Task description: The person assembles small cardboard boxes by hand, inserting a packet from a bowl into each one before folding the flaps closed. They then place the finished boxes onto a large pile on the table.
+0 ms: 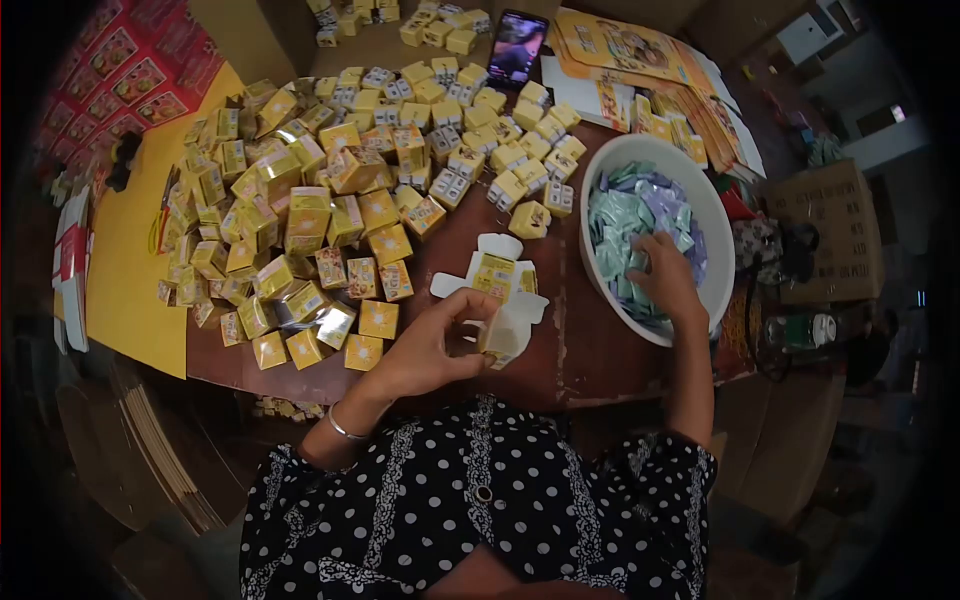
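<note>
My left hand [437, 345] is closed around a small yellow carton [508, 335], whose white inner flaps stand open. Just behind it lies another opened carton [497, 270] with its flaps spread on the table. My right hand [664, 275] reaches into a round white tub [722, 290], its fingers among small green and purple sachets [625, 215]. The fingertips are pressed together down at the sachets; whether they pinch one is hidden. Left of my left hand spreads a big heap of closed yellow boxes [305, 215].
More small yellow-and-white boxes [510, 155] spread across the back of the brown table [540, 370]. A lit phone [517, 48] leans there beside printed yellow bags [640, 55]. To the right are a cardboard carton [825, 230] and a jar [800, 330].
</note>
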The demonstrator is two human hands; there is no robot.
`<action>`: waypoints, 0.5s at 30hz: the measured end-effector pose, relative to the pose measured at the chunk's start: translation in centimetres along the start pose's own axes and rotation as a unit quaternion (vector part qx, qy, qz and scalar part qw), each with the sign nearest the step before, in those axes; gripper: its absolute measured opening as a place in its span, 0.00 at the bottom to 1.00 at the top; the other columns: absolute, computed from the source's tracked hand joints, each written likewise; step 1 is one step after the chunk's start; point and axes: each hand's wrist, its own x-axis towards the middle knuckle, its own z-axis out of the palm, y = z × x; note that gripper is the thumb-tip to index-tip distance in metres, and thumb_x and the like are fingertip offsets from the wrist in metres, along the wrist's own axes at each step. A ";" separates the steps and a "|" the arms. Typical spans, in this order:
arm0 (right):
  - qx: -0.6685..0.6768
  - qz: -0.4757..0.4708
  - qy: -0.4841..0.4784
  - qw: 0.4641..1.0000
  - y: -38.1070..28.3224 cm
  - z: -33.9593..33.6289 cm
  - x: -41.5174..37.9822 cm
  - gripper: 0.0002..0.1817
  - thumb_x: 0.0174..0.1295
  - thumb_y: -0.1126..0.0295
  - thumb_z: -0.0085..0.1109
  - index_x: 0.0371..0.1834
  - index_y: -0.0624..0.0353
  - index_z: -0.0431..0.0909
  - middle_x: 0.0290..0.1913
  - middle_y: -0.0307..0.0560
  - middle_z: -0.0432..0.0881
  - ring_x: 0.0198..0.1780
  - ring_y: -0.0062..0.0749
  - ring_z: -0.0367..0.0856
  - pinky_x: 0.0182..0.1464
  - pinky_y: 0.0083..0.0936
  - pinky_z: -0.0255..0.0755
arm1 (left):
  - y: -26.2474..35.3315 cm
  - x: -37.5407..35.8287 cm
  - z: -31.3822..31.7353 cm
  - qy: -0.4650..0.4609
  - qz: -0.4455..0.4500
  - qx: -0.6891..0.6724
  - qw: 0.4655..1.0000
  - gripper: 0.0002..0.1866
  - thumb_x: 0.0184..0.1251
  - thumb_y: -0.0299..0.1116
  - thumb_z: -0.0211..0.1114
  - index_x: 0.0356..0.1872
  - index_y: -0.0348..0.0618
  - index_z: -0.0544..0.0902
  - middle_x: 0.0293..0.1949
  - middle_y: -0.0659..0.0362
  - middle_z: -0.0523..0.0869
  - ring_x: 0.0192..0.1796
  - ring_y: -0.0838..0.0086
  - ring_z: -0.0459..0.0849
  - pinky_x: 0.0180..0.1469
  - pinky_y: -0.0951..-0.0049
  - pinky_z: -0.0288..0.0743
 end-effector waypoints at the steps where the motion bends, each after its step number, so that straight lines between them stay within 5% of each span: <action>1: -0.003 -0.011 0.017 1.000 0.2 0.3 0.0 0.22 0.51 0.76 0.75 0.52 0.60 0.82 0.45 0.53 0.82 0.39 0.47 0.83 0.45 0.38 0.77 | 0.3 0.0 0.1 0.006 0.005 0.000 1.000 0.29 0.57 0.22 0.74 0.62 0.42 0.75 0.55 0.60 0.82 0.61 0.74 0.80 0.66 0.70 0.73; 6: 0.017 -0.063 0.116 0.991 0.3 -0.3 -0.8 0.10 0.58 0.79 0.71 0.43 0.65 0.83 0.39 0.52 0.86 0.33 0.40 0.84 0.40 0.36 0.78 | -0.2 0.5 -0.2 0.030 0.093 -0.010 0.995 0.34 0.58 0.25 0.79 0.66 0.43 0.73 0.56 0.57 0.82 0.60 0.72 0.81 0.65 0.69 0.75; 9: 0.119 0.010 0.179 0.977 -2.1 -2.2 -2.2 0.08 0.62 0.80 0.68 0.43 0.66 0.84 0.39 0.48 0.86 0.35 0.31 0.85 0.40 0.31 0.79 | -0.6 0.5 -0.2 0.041 0.088 0.004 0.995 0.36 0.59 0.27 0.79 0.68 0.43 0.72 0.58 0.57 0.82 0.62 0.71 0.81 0.66 0.68 0.75; 11: 0.446 0.055 0.205 0.870 -5.6 -3.1 -3.3 0.07 0.61 0.81 0.69 0.42 0.66 0.84 0.40 0.46 0.87 0.38 0.26 0.85 0.42 0.25 0.80 | -0.5 0.7 0.4 0.049 0.085 0.018 0.995 0.35 0.59 0.26 0.79 0.68 0.42 0.72 0.59 0.57 0.81 0.63 0.70 0.81 0.65 0.67 0.76; 15: 0.432 0.004 0.232 0.871 -13.5 -2.3 -5.3 0.07 0.61 0.82 0.68 0.41 0.66 0.84 0.40 0.46 0.87 0.39 0.27 0.85 0.44 0.22 0.80 | -0.8 1.5 2.1 0.057 0.154 0.069 0.984 0.34 0.61 0.24 0.77 0.69 0.40 0.74 0.64 0.56 0.78 0.65 0.67 0.80 0.64 0.67 0.81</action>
